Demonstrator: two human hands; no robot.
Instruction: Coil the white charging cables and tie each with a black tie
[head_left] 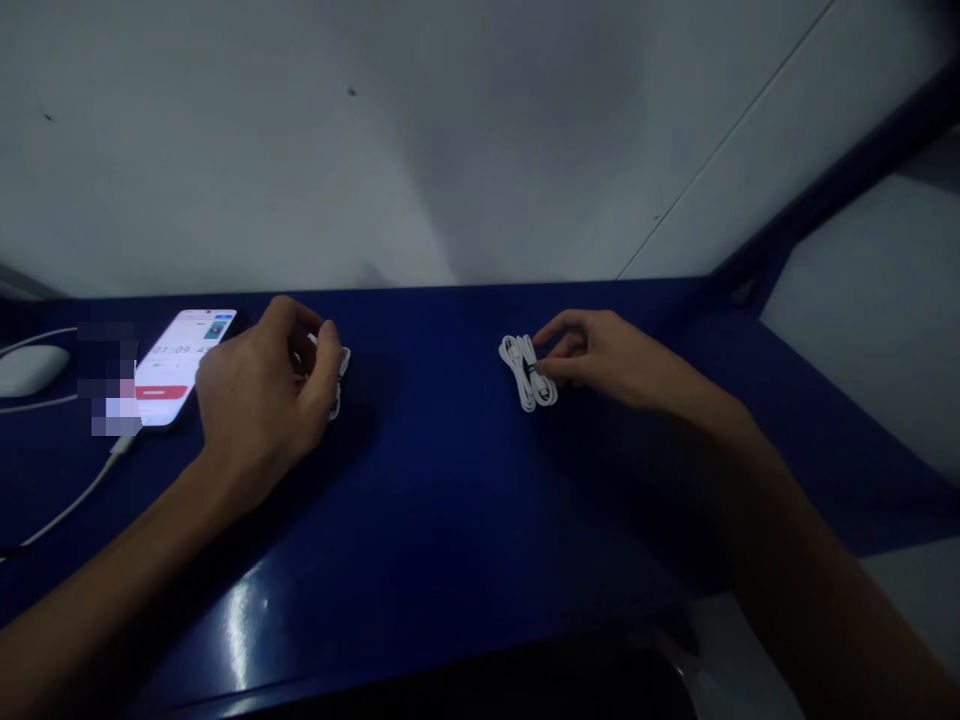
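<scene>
A white cable (523, 372), coiled into a bundle with a dark tie round its middle, is at the centre right over the blue table. The fingertips of my right hand (600, 355) pinch its right side. On the left, my left hand (266, 385) curls its fingers and thumb round another bundled white cable (340, 385) with a dark tie. Only the right edge of that bundle shows past the thumb; my hand hides the rest.
Left of my left hand lies a phone (180, 370) with a lit screen and a white charging cord (82, 495). A white rounded case (34, 370) sits at the far left. The blue table (420, 480) meets a pale wall (300, 150) behind.
</scene>
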